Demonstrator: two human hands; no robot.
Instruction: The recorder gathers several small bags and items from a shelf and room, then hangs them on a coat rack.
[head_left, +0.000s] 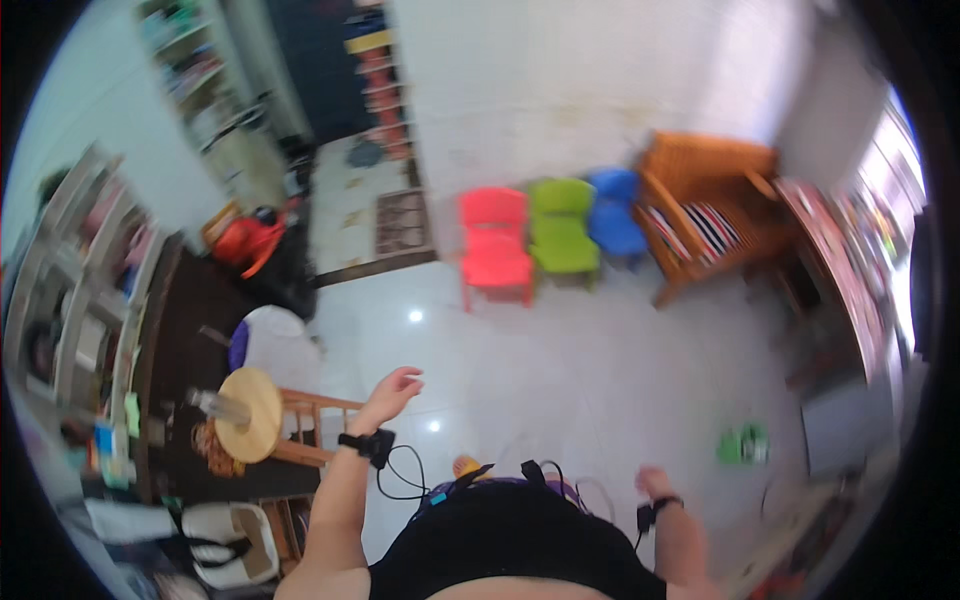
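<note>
My left hand hangs in the air over the pale tiled floor, holding nothing, its fingers loosely bent and apart. Nearest to it is a wooden stool with a round top, and a clear bottle rests on that top. Lower on the right, my right hand is also over the floor. It is blurred, and its fingers are partly hidden. Each wrist wears a black strap with a small device, the left one trailing a thin black cable.
Red, green and blue plastic chairs line the far wall beside a wooden armchair. A green object lies on the floor at right. On the left are a dark desk, shelves and a white bin.
</note>
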